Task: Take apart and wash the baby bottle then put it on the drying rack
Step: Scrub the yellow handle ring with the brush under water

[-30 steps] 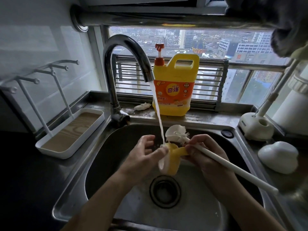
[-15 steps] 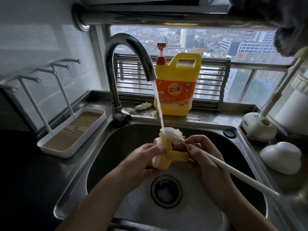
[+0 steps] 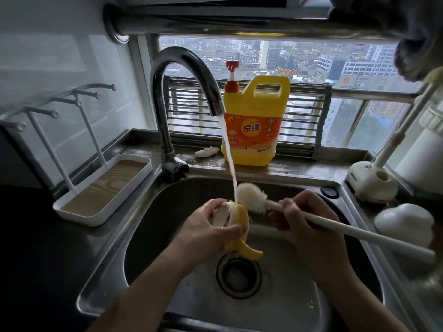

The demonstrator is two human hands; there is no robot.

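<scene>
Over the steel sink (image 3: 153, 226) my left hand (image 3: 203, 233) grips a yellow bottle collar with handles (image 3: 239, 226), its white inner rim turned up under the stream of running water (image 3: 227, 159). One yellow handle points down toward the drain (image 3: 238, 274). My right hand (image 3: 304, 216) holds the white bottle brush (image 3: 249, 196) by its long handle, with the bristle head just right of the collar, in the water. The white drying rack (image 3: 100, 188) with upright pegs stands on the left counter and holds nothing.
The curved tap (image 3: 177, 68) rises behind the sink. A yellow dish-soap jug (image 3: 254, 125) stands on the back ledge. At the right are a white brush stand (image 3: 371, 183) and a white rounded object (image 3: 402, 224). A small white scrap (image 3: 206, 150) lies by the tap.
My left hand has turned the yellow collar so that a handle now points down at the drain. The brush head has come out of the collar and sits beside it.
</scene>
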